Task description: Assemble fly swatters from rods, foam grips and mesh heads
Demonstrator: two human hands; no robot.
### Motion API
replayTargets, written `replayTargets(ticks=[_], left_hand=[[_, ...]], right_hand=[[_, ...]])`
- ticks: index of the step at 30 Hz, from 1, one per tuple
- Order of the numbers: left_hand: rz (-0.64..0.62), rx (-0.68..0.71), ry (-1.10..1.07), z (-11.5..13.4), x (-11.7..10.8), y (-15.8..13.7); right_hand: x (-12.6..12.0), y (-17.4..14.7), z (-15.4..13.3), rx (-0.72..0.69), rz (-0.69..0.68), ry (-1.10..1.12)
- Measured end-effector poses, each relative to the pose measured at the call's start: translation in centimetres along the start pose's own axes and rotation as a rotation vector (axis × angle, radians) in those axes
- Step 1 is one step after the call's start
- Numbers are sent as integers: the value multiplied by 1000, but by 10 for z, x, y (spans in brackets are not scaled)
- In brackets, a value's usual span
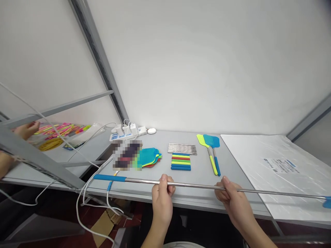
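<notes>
A long telescopic fly swatter (196, 185) is stretched out sideways above the table's front edge, its blue grip at the left and a bit of its blue head at the right edge of view. My left hand (162, 196) is closed round the metal rod near the middle. Farther right, my right hand (231, 196) pinches the same rod. Beyond them lie two shorter fly swatters, one yellow-green (212, 160) and one blue (216, 162). Left of these are a row of metal rods (182, 148), several coloured grips (180, 162) and a stack of swatter heads (149, 156).
A power strip (128, 133) with plugs and white cables stands at the back left. White packaging (263, 165) with a label covers the table's right side. Past the grey metal frame (97, 58), another person's hand (27, 130) is near colourful items (60, 131).
</notes>
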State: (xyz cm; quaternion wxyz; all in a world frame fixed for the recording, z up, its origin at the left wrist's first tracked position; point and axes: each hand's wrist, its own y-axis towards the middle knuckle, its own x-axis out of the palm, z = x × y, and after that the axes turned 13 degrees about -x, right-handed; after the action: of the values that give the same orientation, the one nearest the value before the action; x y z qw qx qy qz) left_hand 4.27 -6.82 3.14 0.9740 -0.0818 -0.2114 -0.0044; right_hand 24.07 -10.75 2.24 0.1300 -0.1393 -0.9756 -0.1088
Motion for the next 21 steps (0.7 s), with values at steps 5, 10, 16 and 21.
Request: replayTargets(ticks=[5,10,16,21], left_hand=[[77,12,-208,11,-5,29],[137,12,-307,23,-16,53],[289,77,-366,26,-17,64],[330,97,-386,35,-16,80]], right_hand=[[-8,24,-5,24,199,25],[-19,51,-9,25,222,-51],[-19,68,-4,103,216,-88],[-10,75,-2,56,268,-21]])
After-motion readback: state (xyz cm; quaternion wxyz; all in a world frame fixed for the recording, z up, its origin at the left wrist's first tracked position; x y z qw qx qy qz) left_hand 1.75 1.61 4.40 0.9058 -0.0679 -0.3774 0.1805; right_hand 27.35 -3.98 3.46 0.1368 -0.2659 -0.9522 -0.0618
